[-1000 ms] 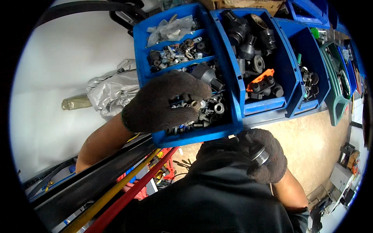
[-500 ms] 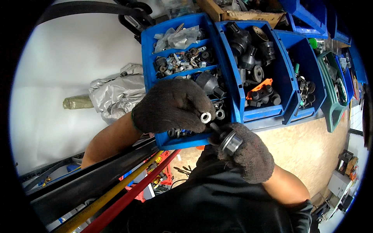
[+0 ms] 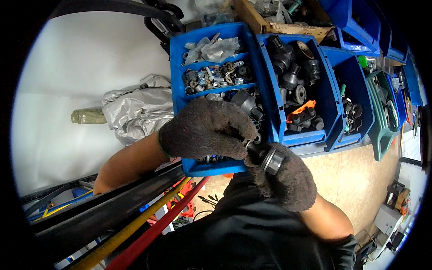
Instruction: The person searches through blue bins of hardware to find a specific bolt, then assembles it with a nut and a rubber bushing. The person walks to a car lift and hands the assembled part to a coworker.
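Apparently I'm mating parts by the blue bin's near right corner, left hand pinching a metal nut, right hand gripping a stemmed fitting, which calls for careful alignment.

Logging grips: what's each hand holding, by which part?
Left hand: small metal ring, pinched by its edge. Right hand: silver-collared black part, around its body, contact partly hidden.

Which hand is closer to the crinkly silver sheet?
Left. The left hand is just right of the silver sheet, over a blue bin; the right hand is farther right, beyond the left.
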Demonstrator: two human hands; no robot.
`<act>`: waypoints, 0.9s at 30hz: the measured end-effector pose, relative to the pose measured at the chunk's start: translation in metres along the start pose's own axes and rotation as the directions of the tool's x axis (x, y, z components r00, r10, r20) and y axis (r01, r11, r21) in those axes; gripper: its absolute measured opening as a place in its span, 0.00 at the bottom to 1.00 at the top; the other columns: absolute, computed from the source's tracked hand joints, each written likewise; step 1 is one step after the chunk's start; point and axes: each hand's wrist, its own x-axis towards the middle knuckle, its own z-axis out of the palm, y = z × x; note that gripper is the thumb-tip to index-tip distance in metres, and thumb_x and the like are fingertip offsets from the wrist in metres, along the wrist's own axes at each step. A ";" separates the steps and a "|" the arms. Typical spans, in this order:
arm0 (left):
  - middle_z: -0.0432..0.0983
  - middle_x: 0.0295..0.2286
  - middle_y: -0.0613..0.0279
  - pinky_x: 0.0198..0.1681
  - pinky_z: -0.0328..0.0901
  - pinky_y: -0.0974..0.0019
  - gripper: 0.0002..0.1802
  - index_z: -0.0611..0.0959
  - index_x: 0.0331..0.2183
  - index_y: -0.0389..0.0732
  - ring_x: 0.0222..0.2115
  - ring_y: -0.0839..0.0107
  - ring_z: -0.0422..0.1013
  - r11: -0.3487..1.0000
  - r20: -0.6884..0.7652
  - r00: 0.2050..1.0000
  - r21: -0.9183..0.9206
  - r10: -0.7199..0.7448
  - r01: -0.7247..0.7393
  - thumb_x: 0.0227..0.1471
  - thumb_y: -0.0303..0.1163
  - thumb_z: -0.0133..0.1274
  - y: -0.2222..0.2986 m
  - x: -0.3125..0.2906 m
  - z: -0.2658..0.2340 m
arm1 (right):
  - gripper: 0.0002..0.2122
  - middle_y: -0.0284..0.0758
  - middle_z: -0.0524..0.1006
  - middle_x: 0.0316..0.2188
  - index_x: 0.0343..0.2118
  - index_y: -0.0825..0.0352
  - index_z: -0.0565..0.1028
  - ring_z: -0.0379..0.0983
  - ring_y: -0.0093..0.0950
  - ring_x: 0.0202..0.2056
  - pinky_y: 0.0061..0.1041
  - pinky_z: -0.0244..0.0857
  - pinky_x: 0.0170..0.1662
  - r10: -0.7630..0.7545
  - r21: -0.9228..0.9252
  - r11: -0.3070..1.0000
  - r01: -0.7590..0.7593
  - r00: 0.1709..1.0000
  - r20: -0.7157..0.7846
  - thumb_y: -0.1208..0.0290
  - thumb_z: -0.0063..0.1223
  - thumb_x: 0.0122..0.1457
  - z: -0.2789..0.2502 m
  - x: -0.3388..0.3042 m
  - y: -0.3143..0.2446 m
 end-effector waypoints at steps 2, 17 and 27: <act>0.86 0.38 0.54 0.44 0.75 0.57 0.18 0.88 0.37 0.39 0.40 0.58 0.82 0.998 0.010 1.000 0.057 0.007 -0.008 0.45 0.37 0.73 0.004 0.002 -0.002 | 0.20 0.40 0.79 0.53 0.61 0.68 0.68 0.79 0.28 0.50 0.27 0.75 0.52 -0.062 -0.279 0.958 0.065 0.998 0.020 0.71 0.54 0.69 -0.002 0.002 -0.002; 0.84 0.39 0.55 0.46 0.75 0.59 0.14 0.84 0.33 0.41 0.41 0.60 0.81 0.990 -0.160 0.987 -0.139 -0.025 0.003 0.45 0.32 0.72 0.002 -0.001 0.003 | 0.20 0.39 0.79 0.45 0.52 0.66 0.75 0.79 0.34 0.45 0.30 0.74 0.48 -0.116 -0.471 0.882 0.020 0.978 -0.174 0.81 0.64 0.56 0.010 0.012 -0.026; 0.82 0.43 0.54 0.48 0.75 0.61 0.16 0.82 0.45 0.38 0.43 0.64 0.80 0.975 -0.280 0.954 -0.155 0.110 -0.158 0.55 0.28 0.66 -0.004 0.001 0.004 | 0.19 0.36 0.78 0.39 0.52 0.69 0.72 0.78 0.28 0.37 0.26 0.73 0.39 -0.188 -0.371 0.921 0.118 0.969 -0.159 0.79 0.61 0.58 0.014 0.023 -0.022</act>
